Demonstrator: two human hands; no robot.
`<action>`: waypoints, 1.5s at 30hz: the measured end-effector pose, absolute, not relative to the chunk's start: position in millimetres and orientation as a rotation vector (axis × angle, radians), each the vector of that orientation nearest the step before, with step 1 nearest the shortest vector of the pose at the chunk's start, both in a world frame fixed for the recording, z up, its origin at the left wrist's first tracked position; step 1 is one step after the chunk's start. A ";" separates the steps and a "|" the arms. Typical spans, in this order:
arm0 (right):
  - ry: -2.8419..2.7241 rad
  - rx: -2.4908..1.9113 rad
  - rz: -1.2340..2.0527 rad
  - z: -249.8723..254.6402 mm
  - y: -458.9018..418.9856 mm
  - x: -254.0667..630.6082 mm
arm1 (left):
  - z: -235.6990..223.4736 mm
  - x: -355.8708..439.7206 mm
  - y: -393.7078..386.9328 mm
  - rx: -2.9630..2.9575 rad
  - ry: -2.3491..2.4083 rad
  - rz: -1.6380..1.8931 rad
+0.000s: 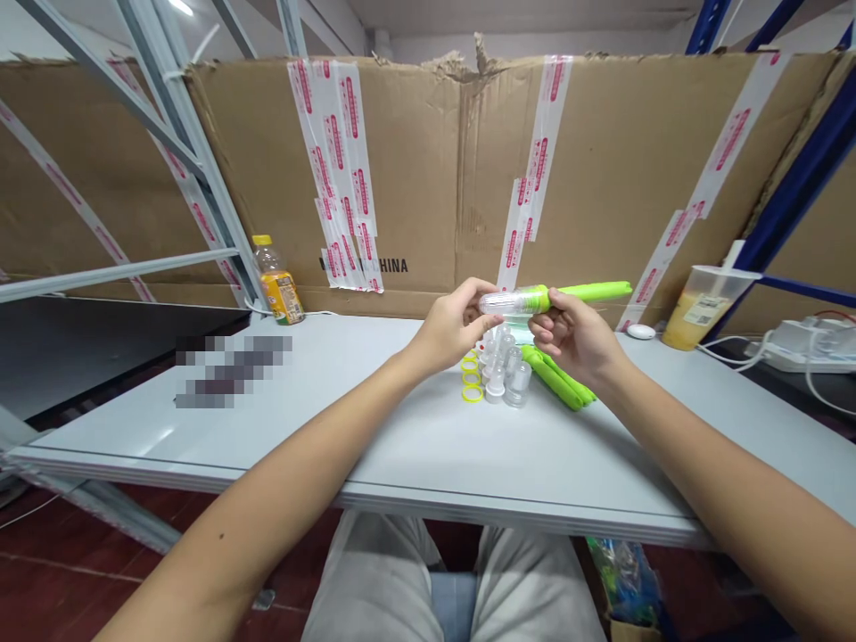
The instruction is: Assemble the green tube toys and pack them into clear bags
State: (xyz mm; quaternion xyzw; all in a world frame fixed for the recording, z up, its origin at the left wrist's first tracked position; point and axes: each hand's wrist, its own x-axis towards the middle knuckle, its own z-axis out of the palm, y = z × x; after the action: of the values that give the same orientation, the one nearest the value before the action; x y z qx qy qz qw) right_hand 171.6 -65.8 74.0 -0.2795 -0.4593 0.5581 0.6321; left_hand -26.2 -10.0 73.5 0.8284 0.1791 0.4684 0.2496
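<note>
Tube [514, 302] pinched by left hand [460, 323] and right hand [576, 335], I'd grip lightly, keeping its parts in line.

Only word I can kinda read: "HINA", probably CHINA, black capitals on the cardboard [428, 178] around 10 o'clock, front end under white tape [338, 169]. Tape's red print, the yellow-capped bottle [279, 285]'s label [283, 298] (9 o'clock), plastic cup [683, 319]'s sticker [705, 310] (3 o'clock): too small.
</note>
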 end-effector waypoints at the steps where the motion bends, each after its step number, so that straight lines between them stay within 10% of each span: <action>1: -1.038 -0.637 1.301 73.3 -64.8 171.6 | 69.9 -27.6 -6.4 2.406 0.514 1.356; 13: -0.982 -0.581 1.444 69.9 -64.8 171.2 | 72.0 -38.7 -9.7 3.006 0.773 1.318; 31: -1.307 -0.573 1.272 63.0 -67.5 172.8 | 70.1 -23.0 -2.0 1.597 0.647 0.961; 45: -1.122 -0.590 1.318 66.1 -59.4 177.2 | 75.2 -25.0 -7.8 1.692 0.479 1.201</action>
State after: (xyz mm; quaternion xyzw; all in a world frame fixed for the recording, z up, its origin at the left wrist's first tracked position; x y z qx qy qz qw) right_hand 177.2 -59.4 66.1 -0.2554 -0.4861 0.5710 0.6103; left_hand -25.0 -7.8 75.2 0.6951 0.1966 0.4932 0.4847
